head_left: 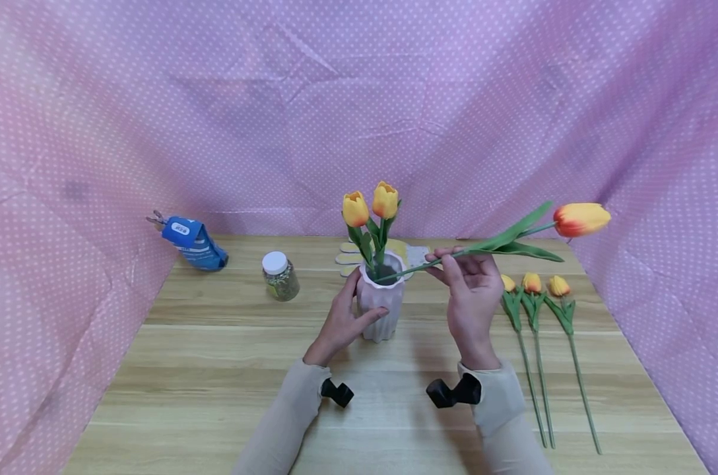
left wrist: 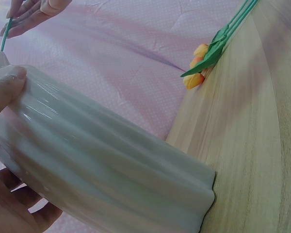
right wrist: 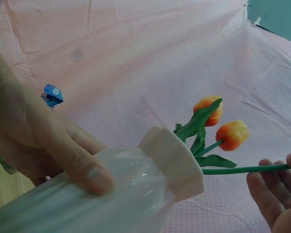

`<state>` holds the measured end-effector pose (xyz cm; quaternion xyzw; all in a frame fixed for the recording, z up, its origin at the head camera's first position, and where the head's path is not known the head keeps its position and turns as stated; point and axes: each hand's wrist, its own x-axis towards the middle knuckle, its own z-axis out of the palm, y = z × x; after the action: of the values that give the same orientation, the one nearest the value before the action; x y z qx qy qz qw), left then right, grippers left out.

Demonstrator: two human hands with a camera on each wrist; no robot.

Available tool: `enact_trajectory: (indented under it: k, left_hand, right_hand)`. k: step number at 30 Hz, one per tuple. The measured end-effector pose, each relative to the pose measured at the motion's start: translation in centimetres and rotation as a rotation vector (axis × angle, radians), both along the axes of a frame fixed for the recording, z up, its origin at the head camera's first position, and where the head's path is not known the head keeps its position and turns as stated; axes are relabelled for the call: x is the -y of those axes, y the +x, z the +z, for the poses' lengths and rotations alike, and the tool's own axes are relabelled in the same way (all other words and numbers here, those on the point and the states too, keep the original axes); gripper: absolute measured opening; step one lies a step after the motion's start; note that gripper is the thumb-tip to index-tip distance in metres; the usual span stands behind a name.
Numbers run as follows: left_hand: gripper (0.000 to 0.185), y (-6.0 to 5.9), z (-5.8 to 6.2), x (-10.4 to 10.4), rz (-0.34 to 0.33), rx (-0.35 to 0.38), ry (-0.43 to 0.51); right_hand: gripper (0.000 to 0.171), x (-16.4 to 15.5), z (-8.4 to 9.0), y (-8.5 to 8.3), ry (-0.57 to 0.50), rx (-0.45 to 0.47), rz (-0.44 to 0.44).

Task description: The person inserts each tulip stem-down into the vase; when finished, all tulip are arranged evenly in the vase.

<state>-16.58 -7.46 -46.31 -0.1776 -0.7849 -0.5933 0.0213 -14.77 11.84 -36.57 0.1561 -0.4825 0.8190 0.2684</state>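
Note:
A white fluted vase (head_left: 380, 307) stands upright on the table with two yellow-orange tulips (head_left: 371, 206) in it. My left hand (head_left: 345, 321) grips the vase from its left side, thumb across the front. In my right hand (head_left: 473, 297), thumb and fingers pinch the green stem of another tulip (head_left: 580, 220), which lies nearly level with its bloom to the right. The stem's lower end reaches over the vase's rim into the mouth. In the right wrist view, that stem (right wrist: 233, 170) crosses the rim beside the two standing tulips.
Several tulips (head_left: 537, 330) lie on the table (head_left: 216, 396) at the right. A white-lidded jar (head_left: 282, 277) stands left of the vase, and a blue packet (head_left: 195, 244) sits at the far left. Behind the vase lies a yellow and grey glove (head_left: 417, 257). Pink dotted cloth hangs around.

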Motion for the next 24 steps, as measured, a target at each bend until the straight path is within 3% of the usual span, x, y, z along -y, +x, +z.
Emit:
enact_trajectory:
  k: [11, 18, 24]
  left_hand:
    - [0.087, 0.0, 0.0, 0.1, -0.003, 0.015, -0.006]
    - [0.086, -0.1, -0.1, 0.1, 0.004, 0.007, -0.002]
    - [0.085, -0.2, -0.1, 0.1, -0.005, 0.005, 0.004]
  right_hand:
    - [0.011, 0.0, 0.3, 0.0, 0.058, -0.035, 0.001]
    - [0.011, 0.7, -0.4, -0.1, 0.197, 0.057, 0.035]
    - [0.015, 1.3, -1.2, -0.3, 0.248, 0.100, 0.028]
